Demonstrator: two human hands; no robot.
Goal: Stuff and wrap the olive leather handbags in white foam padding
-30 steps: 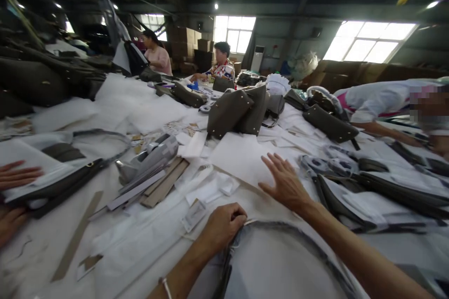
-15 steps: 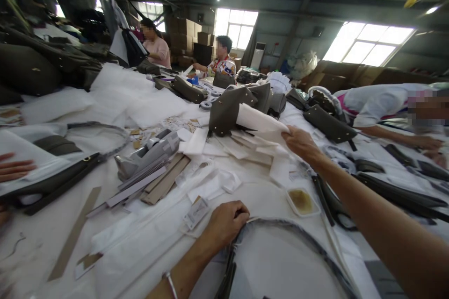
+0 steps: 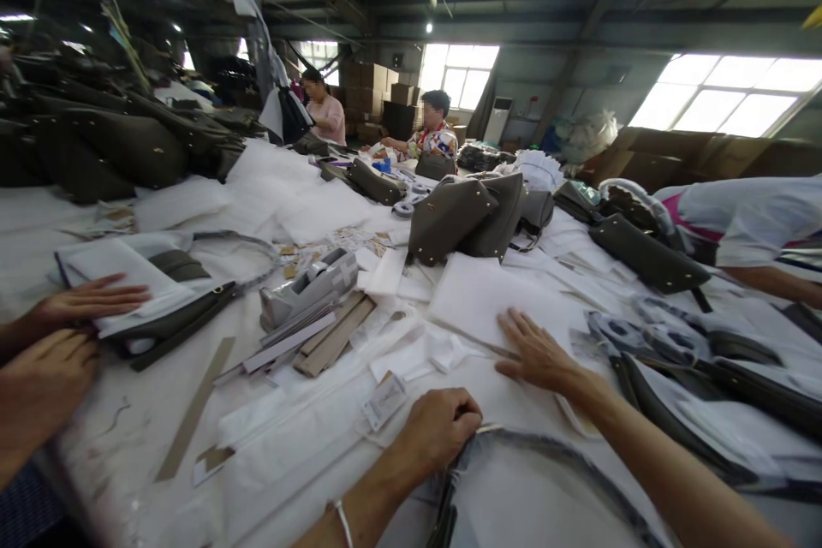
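Observation:
My left hand [image 3: 438, 431] is closed in a fist on the dark rim of a bag piece covered in white paper [image 3: 514, 497] at the near edge of the table. My right hand [image 3: 536, 354] lies flat with its fingers spread on a stack of white paper sheets [image 3: 488, 300] in the middle of the table. Just beyond the sheets stand two olive-grey handbags [image 3: 466, 214].
A grey tape dispenser [image 3: 308, 289] and card strips [image 3: 327, 342] lie to the left. A co-worker's two hands [image 3: 64, 334] press on a dark bag at far left. A person in white leans over the table at right; two more people sit at the far end. Dark bags [image 3: 648, 261] lie around.
My right hand had lifted white sheets toward the handbags half a second ago; now it lies flat on the stack again. My left hand stays clenched on the bag rim. The view shifted left.

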